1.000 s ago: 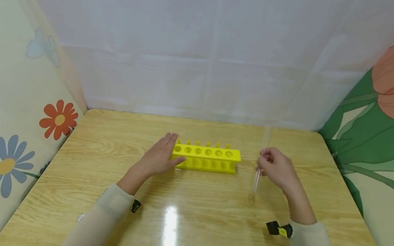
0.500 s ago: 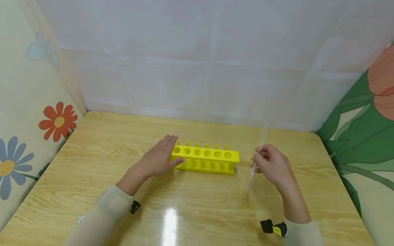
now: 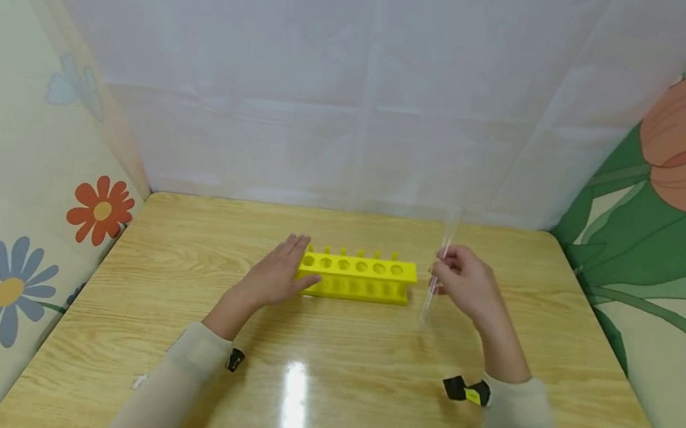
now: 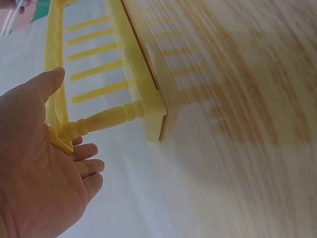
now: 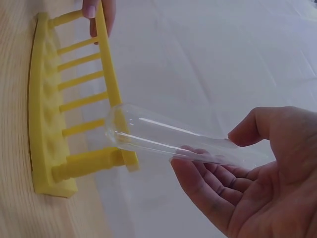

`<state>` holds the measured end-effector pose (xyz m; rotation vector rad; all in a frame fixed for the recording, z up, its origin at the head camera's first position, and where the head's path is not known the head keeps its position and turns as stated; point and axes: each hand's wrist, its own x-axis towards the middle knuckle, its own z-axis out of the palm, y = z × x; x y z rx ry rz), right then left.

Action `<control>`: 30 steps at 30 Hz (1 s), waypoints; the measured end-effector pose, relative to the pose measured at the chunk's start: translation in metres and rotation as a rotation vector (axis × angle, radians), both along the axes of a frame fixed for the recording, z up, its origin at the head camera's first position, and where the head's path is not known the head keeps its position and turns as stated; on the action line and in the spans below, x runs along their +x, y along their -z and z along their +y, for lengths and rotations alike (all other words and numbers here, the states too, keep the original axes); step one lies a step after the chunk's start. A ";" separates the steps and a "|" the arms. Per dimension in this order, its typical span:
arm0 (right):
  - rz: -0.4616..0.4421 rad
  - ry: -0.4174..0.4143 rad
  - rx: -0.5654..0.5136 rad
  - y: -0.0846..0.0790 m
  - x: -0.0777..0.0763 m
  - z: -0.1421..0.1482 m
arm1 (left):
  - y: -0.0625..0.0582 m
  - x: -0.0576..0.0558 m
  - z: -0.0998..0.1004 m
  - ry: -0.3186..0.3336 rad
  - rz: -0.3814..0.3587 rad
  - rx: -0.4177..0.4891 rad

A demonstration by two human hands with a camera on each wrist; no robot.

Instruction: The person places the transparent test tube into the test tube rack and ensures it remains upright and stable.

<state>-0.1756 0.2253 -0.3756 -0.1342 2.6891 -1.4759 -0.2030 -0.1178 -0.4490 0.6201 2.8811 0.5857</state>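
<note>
A yellow test tube rack (image 3: 355, 273) with a row of round holes stands upright on the wooden table, and no tube sits in it. My left hand (image 3: 275, 273) holds the rack's left end, thumb in front and fingers behind the upper plate, as the left wrist view shows. To the right of the rack, my right hand (image 3: 469, 281) pinches a clear glass test tube (image 5: 158, 134) between thumb and fingers. The tube is tilted, rounded end down and toward me, and hangs above the table, apart from the rack in the head view.
The wooden table (image 3: 361, 385) ends at a pale hanging sheet (image 3: 305, 97) behind it. Flower-patterned panels (image 3: 28, 136) flank both sides. A small white scrap (image 3: 140, 381) lies by the left sleeve. Pegs (image 4: 94, 52) run along the rack's back.
My right hand has moved left with the test tube, closer to the rack, and the tube's lower end has risen a little. The left hand and rack stay in place.
</note>
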 end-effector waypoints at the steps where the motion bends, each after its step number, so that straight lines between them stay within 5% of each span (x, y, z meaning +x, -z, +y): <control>1: -0.001 -0.004 -0.005 0.000 0.000 -0.001 | 0.000 0.000 0.000 0.001 -0.003 0.004; 30: 0.002 -0.036 -0.023 -0.006 -0.004 -0.028 | -0.004 0.002 -0.001 0.007 -0.022 0.030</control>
